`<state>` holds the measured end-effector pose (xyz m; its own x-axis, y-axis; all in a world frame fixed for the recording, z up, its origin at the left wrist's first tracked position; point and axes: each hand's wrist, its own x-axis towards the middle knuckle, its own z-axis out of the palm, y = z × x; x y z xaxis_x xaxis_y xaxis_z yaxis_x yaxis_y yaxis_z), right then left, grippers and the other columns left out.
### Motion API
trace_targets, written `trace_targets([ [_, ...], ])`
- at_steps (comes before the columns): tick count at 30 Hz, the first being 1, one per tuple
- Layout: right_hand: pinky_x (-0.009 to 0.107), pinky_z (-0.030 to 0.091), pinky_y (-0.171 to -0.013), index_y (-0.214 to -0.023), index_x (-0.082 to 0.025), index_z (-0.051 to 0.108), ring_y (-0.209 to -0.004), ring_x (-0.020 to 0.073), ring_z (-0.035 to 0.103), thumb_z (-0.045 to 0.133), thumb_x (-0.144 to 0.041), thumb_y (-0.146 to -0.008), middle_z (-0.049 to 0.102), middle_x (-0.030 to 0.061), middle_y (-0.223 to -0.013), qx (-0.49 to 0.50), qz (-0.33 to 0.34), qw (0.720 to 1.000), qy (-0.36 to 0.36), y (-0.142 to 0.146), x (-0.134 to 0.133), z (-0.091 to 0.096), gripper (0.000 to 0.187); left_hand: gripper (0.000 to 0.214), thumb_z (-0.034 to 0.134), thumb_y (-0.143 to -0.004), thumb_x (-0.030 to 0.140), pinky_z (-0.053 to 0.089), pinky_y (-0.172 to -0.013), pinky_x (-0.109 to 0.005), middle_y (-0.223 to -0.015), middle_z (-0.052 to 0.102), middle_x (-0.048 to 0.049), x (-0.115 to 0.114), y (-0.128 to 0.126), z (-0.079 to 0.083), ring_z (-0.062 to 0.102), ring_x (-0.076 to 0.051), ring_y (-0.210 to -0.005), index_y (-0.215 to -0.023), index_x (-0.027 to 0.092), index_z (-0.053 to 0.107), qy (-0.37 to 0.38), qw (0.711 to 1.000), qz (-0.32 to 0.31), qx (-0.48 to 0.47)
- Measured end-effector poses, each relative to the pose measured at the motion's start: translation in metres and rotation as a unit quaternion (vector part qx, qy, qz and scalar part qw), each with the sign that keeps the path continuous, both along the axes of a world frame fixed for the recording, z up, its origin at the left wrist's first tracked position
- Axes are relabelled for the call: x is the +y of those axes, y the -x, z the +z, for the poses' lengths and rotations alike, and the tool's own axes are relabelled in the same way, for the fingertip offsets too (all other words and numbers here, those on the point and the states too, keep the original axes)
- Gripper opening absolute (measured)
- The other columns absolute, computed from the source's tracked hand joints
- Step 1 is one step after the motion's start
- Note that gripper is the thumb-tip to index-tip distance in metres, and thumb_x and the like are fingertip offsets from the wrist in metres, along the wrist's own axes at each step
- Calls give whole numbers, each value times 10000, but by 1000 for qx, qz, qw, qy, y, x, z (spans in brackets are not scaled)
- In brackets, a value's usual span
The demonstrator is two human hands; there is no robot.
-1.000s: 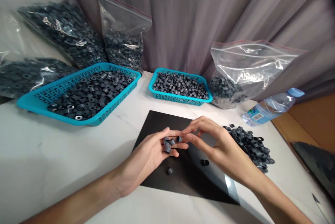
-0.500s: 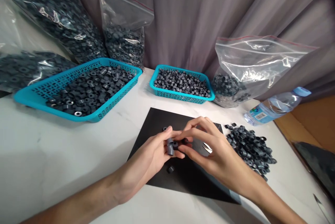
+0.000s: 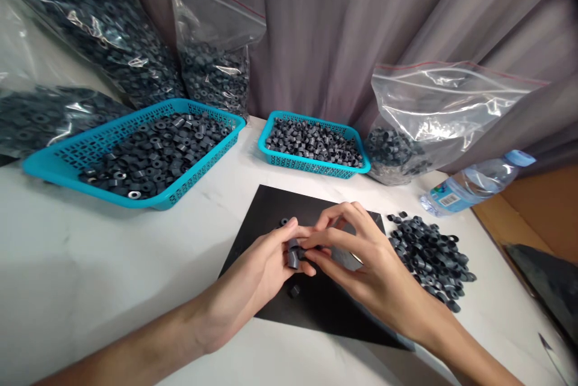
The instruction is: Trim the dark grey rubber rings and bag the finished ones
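Above a black mat (image 3: 343, 320), my left hand (image 3: 266, 259) is cupped around several short dark grey plastic rings (image 3: 293, 259). My right hand (image 3: 361, 241) reaches over from the right, thumb and index finger pinching one of those rings at the left hand's fingers. A loose ring (image 3: 294, 291) lies on the mat just below the left hand, and another ring (image 3: 283, 222) lies behind the left thumb. Under the right hand a shiny metal tip shows, mostly hidden. What lies deeper in the left palm is out of sight.
A heap of rings (image 3: 433, 259) lies right of the mat, near a water bottle (image 3: 478, 184). Behind stand a large blue basket (image 3: 180, 193) and a smaller basket (image 3: 311, 165), both holding rings. Zip bags (image 3: 217, 24) of rings stand along the curtain (image 3: 311, 31).
The right thumb and index finger have moved slightly left and closed on a ring in the left hand. The metal tip is now more covered by the right hand.
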<state>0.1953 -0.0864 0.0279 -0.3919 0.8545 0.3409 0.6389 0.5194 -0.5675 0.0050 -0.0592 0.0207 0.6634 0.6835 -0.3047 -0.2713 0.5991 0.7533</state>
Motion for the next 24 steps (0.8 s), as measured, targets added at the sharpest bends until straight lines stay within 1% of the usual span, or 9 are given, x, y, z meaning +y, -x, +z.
trace_targets([
  [3, 359, 492, -881, -1044, -258, 687, -1019, 215, 571, 616, -212, -955, 590, 58, -1064, 59, -19, 998, 15, 0, -1, 9, 123, 347, 411, -1019, 399, 384, -917, -360, -1089, 628, -63, 1, 0, -4, 492, -209, -1026, -1075, 207, 695, 16, 1000, 22, 0],
  [5, 340, 493, -854, -984, -246, 679, -972, 206, 591, 635, -260, -951, 618, 47, -1010, 97, -51, 994, 19, -6, 1, 16, 56, 332, 450, -1004, 413, 396, -854, -328, -1015, 620, -62, 3, 0, -6, 501, -199, -983, -1014, 187, 692, 22, 999, 39, 22],
  [7, 334, 491, -821, -950, -236, 663, -914, 197, 602, 625, -298, -959, 639, 40, -971, 98, -90, 991, 35, -17, 7, 21, 74, 286, 506, -980, 409, 400, -763, -285, -929, 588, -41, 7, 1, -6, 498, -169, -885, -931, 178, 666, 24, 997, 64, 48],
  [10, 364, 477, -844, -929, -235, 663, -940, 212, 598, 610, -327, -962, 644, 45, -991, 3, -110, 990, 85, -42, 17, 15, 111, 251, 592, -938, 364, 348, -596, -228, -761, 460, 21, 16, 4, -1, 366, -110, -651, -768, 183, 553, 13, 992, 104, 66],
  [13, 394, 478, -851, -918, -246, 685, -975, 230, 587, 628, -297, -941, 639, 45, -992, -96, -56, 983, 150, -62, 24, -2, 80, 374, 595, -934, 345, 259, -492, -206, -648, 293, 60, 29, 10, 5, 193, -105, -557, -652, 196, 401, -20, 990, 124, 68],
  [15, 404, 483, -854, -914, -247, 699, -978, 231, 583, 635, -276, -934, 649, 42, -978, -123, -17, 975, 182, -69, 26, -12, 73, 393, 574, -942, 341, 207, -460, -206, -623, 233, 71, 37, 15, 9, 125, -112, -545, -635, 200, 374, -47, 988, 124, 81],
  [18, 417, 489, -862, -900, -243, 711, -959, 229, 579, 654, -266, -925, 656, 39, -954, -131, -3, 975, 180, -70, 23, -18, 67, 333, 578, -934, 396, 173, -458, -219, -620, 236, 72, 47, 23, 14, 131, -112, -537, -685, 194, 489, -113, 978, 102, 144],
  [20, 437, 492, -868, -918, -240, 712, -974, 244, 568, 662, -287, -925, 646, 53, -974, -133, -23, 980, 145, -62, 19, -17, 69, 308, 579, -926, 463, 191, -477, -231, -621, 287, 63, 52, 29, 15, 201, -111, -536, -775, 196, 600, -189, 957, 51, 212],
  [24, 474, 492, -896, -1024, -219, 690, -1057, 285, 518, 601, -262, -963, 608, 95, -1058, -120, -79, 988, 59, -29, 10, -16, 116, 271, 612, -907, 460, 288, -566, -244, -668, 463, 29, 56, 37, 13, 394, -132, -620, -854, 212, 707, -368, 870, -70, 321],
])
